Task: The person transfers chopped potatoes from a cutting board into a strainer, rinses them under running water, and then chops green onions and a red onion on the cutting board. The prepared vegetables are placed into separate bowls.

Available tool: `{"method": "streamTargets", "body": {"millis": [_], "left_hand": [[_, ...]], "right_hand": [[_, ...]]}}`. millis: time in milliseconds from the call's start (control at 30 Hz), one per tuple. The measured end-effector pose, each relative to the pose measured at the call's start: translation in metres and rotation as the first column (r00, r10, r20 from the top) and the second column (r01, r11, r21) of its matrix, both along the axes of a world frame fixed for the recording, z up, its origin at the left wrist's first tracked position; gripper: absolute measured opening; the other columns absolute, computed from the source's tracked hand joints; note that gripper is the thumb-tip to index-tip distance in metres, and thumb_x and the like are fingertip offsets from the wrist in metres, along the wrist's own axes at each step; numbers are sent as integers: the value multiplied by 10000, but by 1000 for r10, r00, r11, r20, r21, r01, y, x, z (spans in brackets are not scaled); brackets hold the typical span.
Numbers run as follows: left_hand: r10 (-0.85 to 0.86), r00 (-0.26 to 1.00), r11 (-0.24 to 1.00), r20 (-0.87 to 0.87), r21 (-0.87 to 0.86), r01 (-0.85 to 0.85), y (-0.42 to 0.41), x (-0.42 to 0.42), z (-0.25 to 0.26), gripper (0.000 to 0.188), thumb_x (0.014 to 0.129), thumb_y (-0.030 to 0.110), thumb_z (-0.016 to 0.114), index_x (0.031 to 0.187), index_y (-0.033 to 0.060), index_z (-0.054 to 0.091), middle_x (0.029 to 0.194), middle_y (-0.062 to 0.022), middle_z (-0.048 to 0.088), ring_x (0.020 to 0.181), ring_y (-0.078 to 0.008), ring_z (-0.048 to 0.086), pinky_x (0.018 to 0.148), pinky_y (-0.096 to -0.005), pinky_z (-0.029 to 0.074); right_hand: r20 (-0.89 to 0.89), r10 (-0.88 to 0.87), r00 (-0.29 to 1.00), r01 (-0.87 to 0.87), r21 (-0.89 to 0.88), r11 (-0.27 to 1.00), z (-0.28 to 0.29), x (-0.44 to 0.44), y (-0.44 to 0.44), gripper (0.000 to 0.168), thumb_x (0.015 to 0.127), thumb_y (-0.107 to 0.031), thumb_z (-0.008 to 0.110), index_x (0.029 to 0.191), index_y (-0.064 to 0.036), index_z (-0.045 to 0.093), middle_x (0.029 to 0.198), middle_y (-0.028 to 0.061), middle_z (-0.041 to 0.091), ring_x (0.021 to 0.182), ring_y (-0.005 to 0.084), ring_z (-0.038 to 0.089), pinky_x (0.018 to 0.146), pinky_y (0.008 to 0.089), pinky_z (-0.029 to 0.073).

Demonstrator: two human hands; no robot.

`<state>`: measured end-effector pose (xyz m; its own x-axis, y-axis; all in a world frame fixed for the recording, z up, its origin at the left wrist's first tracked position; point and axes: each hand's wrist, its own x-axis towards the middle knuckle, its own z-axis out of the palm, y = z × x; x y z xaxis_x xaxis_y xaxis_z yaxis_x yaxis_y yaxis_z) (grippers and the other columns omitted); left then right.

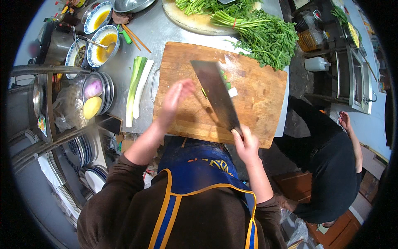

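Note:
My right hand (pixel 247 143) grips the handle of a Chinese cleaver (pixel 214 91), whose broad dark blade points away over the wooden cutting board (pixel 261 102). Beside the blade lie cut pieces of green onion, among them a white chunk (pixel 233 91) and a green piece (pixel 228 85); the blade hides part of the board there. My left hand (pixel 178 95) is blurred above the board's left side, empty, with its fingers extended. Left of the board, a green-and-white scallion length (pixel 136 90) and a white one (pixel 143 88) rest on the metal table.
Leafy greens (pixel 267 40) overlap the board's far right corner, near a round chopping block (pixel 186 23). Bowls of beaten egg (pixel 101 56), chopsticks (pixel 136 37) and a green-handled tool (pixel 126 35) stand far left. Stacked metal bowls (pixel 108 93) hold an onion and a potato. A person in black (pixel 329 168) bends close on my right.

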<state>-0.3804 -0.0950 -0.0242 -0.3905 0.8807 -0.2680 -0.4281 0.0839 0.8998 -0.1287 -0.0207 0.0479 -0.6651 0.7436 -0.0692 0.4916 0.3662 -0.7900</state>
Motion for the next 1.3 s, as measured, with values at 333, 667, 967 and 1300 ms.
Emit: {"method": "streamTargets", "body": {"millis": [333, 667, 967, 1300], "left_hand": [[-265, 955, 882, 136, -366, 297, 37, 25, -23, 480, 897, 440, 466, 1213, 80, 457, 1136, -96, 513, 1127, -249, 472, 966, -380, 381], [-327, 152, 932, -933, -290, 219, 67, 30, -33, 988, 555, 523, 769, 1353, 139, 331, 1369, -220, 271, 1280, -391, 247, 1050, -537, 200], [-264, 199, 964, -944, -251, 89, 40, 49, -46, 818, 604, 466, 720, 1228, 7, 455, 1314, -206, 352, 1277, -373, 248, 1063, -461, 206], [-131, 248, 986, -960, -151, -63, 2, 50, -31, 703, 704, 452, 666, 1225, 37, 442, 1350, -181, 332, 1287, -348, 262, 1050, -466, 227]], "right_hand": [[-147, -492, 858, 237, -736, 634, -16, 4, 2, 177, 876, -83, 553, 1031, -17, 498, 806, 28, 566, 467, 66, 481, 391, 206, 403], [502, -233, 833, 48, 354, 934, -24, 26, 28, 155, 807, -127, 586, 921, -73, 497, 660, 189, 568, 632, 390, 563, 534, 448, 433], [560, -33, 828, -186, 330, 925, -31, -2, -2, 235, 792, -100, 567, 1017, -77, 502, 624, 174, 567, 569, 367, 570, 488, 439, 437], [50, -155, 987, 154, -598, 787, -49, 26, 42, 104, 891, -89, 521, 959, -17, 491, 756, 32, 564, 455, 98, 492, 367, 231, 401]]}}
